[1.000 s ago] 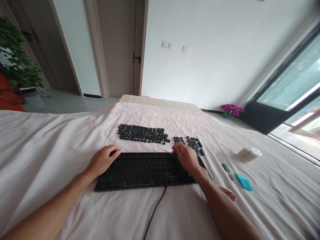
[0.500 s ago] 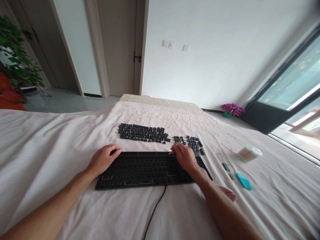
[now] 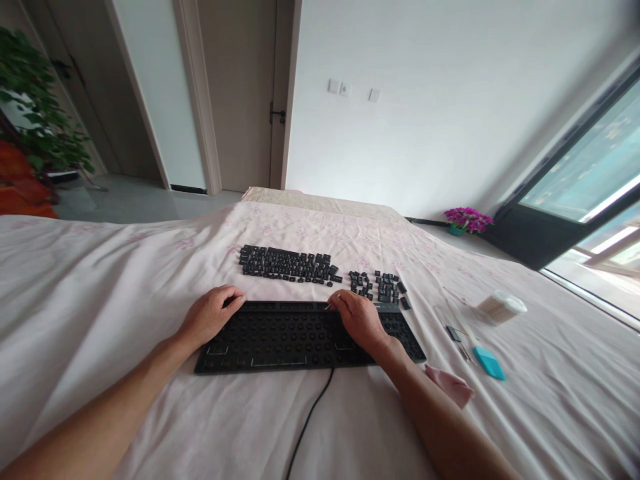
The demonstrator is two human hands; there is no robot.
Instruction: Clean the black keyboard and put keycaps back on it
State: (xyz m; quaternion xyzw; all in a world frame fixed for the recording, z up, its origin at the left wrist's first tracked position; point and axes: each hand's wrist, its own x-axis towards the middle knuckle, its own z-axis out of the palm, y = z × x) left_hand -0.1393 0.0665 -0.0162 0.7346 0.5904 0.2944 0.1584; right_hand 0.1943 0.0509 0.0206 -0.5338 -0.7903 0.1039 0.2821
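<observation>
The keyboard (image 3: 280,343) lies on the pink floral cloth (image 3: 240,427), its key mounts exposed; its cable (image 3: 311,420) runs out past the lower edge of view. The left hand (image 3: 213,315) covers the far left corner, its fingers curled under, so whether it grips or merely rests cannot be told. Well apart from it, the right hand (image 3: 357,320) pinches a thin pale stick (image 3: 329,306), mostly hidden by the fingers, and blocks part of the keyboard. Loose keycaps (image 3: 287,264) lie beyond, their legends too small to read. The right forearm partly covers a pink rag (image 3: 453,385).
</observation>
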